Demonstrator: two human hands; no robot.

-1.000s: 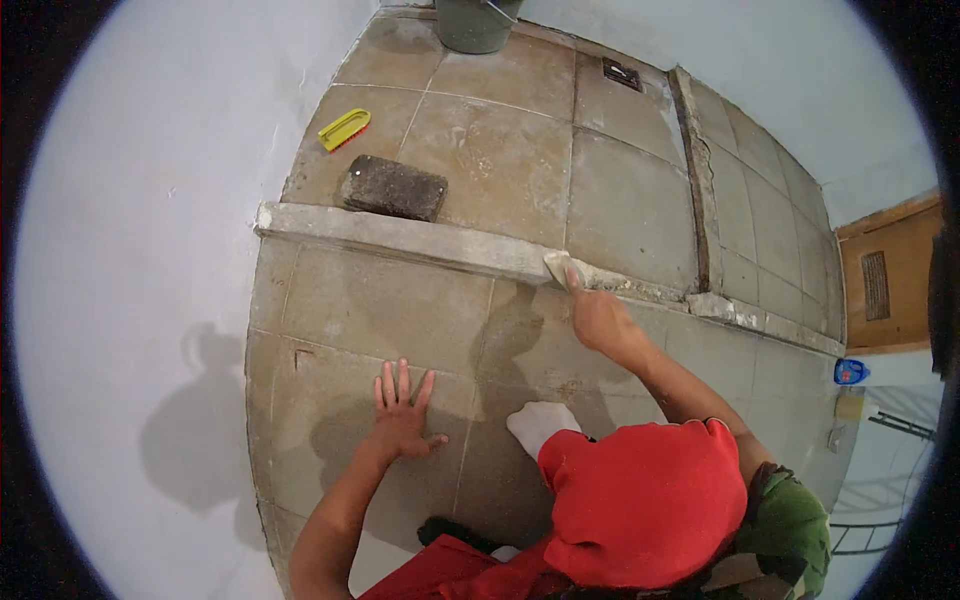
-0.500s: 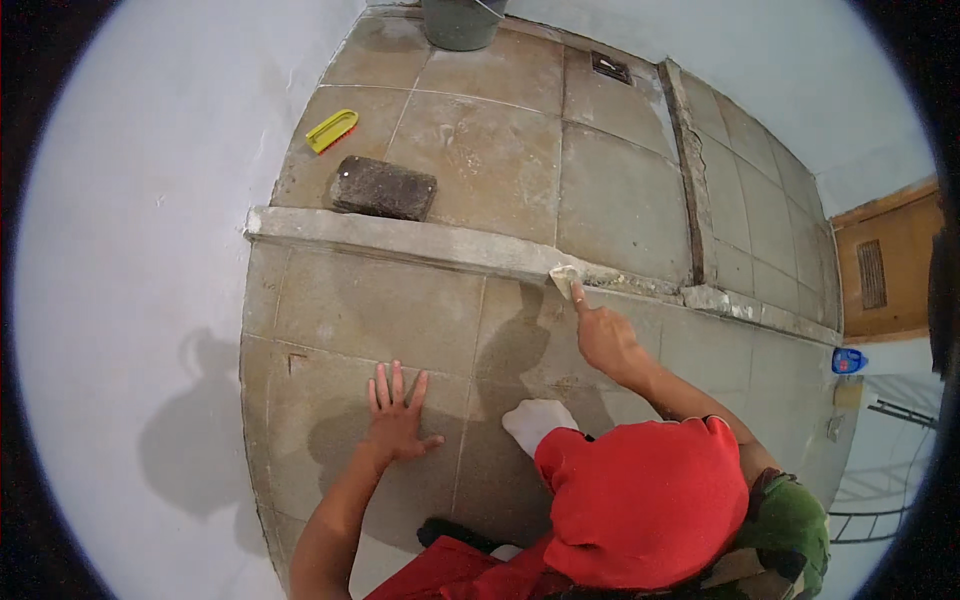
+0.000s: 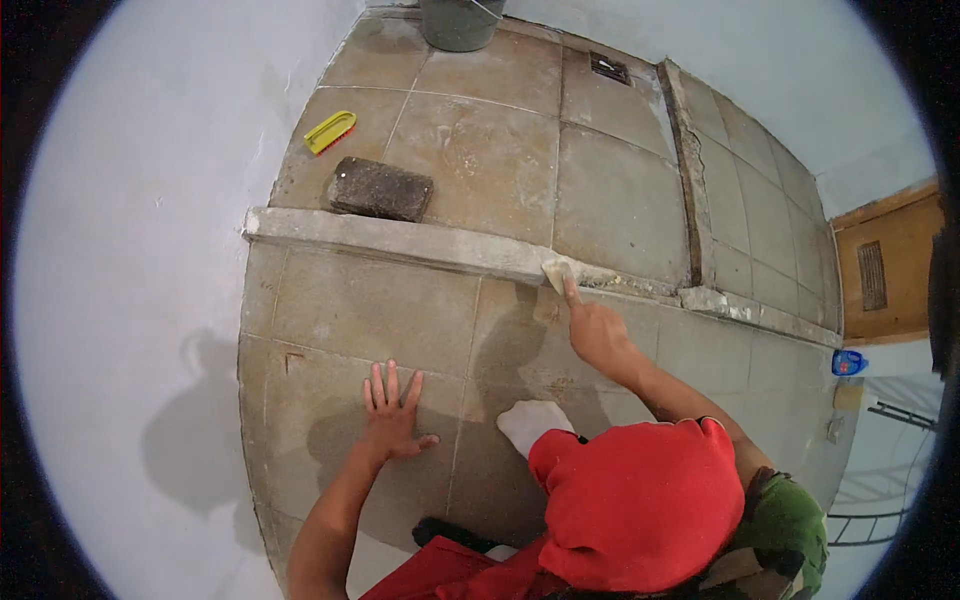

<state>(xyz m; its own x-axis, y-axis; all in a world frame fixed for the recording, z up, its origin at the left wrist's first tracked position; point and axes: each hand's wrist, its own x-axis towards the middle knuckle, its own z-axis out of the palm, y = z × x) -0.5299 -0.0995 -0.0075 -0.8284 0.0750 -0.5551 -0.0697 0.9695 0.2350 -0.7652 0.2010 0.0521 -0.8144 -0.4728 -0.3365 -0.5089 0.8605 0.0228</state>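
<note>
My right hand (image 3: 598, 332) is closed round a small scraper (image 3: 556, 273), its index finger stretched along the tool. The pale, wedge-shaped blade rests against the low concrete curb (image 3: 400, 236), where the smooth face gives way to a rough, broken stretch. Most of the handle is hidden in my grip. Flat on the tiled floor (image 3: 375, 300), with fingers spread, my left hand (image 3: 393, 418) holds nothing. A white-socked foot (image 3: 532, 422) lies between my two arms, beside my red-clothed knee (image 3: 640, 510).
Beyond the curb lie a dark stone block (image 3: 380, 189) and a yellow brush (image 3: 330, 131) with red bristles. A grey bucket (image 3: 458, 25) and a floor drain (image 3: 609, 68) are farther back. A blue bottle (image 3: 848, 362) stands at right near a wooden door (image 3: 888, 265). White wall (image 3: 150, 250) rises at left.
My right hand and the scraper have shifted slightly left along the curb. My left hand stays flat in the same place, and the whole view has drifted a little.
</note>
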